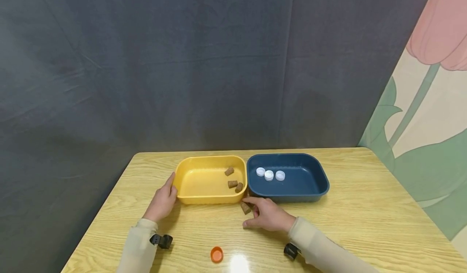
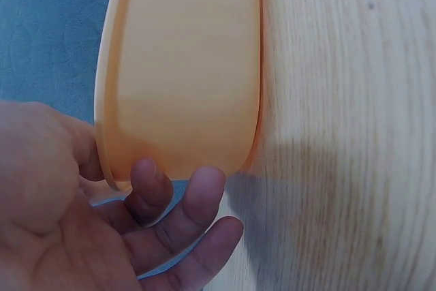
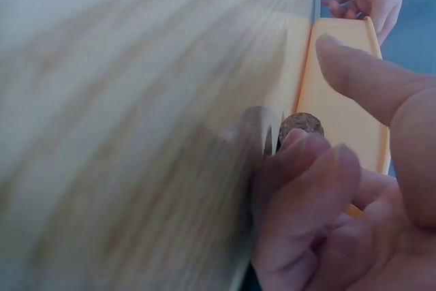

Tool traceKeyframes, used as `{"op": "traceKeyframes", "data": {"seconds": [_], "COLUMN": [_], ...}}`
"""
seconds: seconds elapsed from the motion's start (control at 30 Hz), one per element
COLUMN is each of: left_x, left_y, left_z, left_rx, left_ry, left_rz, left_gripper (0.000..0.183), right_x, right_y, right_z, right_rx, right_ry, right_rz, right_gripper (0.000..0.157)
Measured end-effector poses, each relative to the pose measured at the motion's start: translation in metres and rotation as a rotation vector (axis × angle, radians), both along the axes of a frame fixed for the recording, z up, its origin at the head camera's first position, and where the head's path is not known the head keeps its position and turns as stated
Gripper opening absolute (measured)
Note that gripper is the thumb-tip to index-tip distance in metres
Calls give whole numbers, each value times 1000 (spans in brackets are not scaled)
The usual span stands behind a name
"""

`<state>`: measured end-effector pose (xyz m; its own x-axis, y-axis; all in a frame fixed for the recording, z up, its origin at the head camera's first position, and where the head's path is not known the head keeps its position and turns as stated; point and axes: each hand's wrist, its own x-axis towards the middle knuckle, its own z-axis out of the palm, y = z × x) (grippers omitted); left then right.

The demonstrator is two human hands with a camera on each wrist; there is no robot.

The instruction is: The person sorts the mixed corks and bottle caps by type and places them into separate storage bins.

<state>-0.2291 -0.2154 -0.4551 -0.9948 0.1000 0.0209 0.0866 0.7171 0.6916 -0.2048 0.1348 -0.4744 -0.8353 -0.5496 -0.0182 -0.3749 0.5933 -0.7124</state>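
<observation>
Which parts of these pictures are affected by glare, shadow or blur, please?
Head view: bright glare on the table beside the orange cap; left wrist view: a soft shadow on the table, next to the yellow tray; right wrist view: the table's nearest part looks blurred.

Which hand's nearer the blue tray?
Right hand: just in front of the blue tray, near its left end. Left hand: farther away, holding the left end of the yellow tray.

Wooden table [image 1: 379, 208], one, pale yellow grain, rounded far corners. Dark grey-blue cloth [image 1: 182, 70], creased, hung behind. Off to my right, cream wall [image 1: 452, 90] bearing a pink tulip [image 1: 443, 25], green stem [image 1: 414, 104], broad leaves [image 1: 434, 167].
</observation>
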Motion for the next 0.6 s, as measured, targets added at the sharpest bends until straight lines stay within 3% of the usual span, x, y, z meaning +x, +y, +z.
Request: {"op": "traceKeyframes", "data": {"seconds": [0.3, 0.6], "left_x": [-1, -1], "left_y": [1, 0], "left_z": [-1, -2], "left_rx": [-7, -13], "left_ry": [-1, -2], "left_rz": [6, 13], "left_gripper": [55, 55], "right_x": [-2, -6], "right_y": [2, 2], "right_z": [-1, -1], "right_rx": [-28, 2], "right_ry": [21, 24], "right_rz": [53, 55], "right_gripper": [57, 57]}}
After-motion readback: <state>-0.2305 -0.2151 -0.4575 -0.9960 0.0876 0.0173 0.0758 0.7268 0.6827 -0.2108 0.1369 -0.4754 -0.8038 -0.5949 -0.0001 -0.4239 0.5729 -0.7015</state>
